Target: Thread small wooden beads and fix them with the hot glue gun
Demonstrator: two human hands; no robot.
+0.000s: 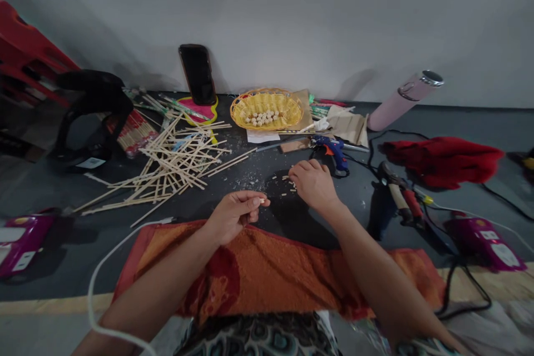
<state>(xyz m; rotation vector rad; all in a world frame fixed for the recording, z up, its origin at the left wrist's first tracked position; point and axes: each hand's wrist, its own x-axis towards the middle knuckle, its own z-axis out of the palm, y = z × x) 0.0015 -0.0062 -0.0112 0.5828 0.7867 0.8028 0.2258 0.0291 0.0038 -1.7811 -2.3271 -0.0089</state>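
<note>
My left hand is closed in a pinch, with a small pale wooden piece between thumb and forefinger. It hovers over the near edge of the dark table, above an orange towel. My right hand reaches down, fingers bent, to several short cut stick pieces on the table. Its fingertips are partly hidden, so whether they grip a piece is unclear. Beyond the hands, a yellow woven basket holds a cluster of small pale pieces.
Long wooden sticks lie heaped at left. A blue glue gun, pliers, a red cloth and a pink bottle are at right. A phone leans on the wall. A white cable crosses my left forearm.
</note>
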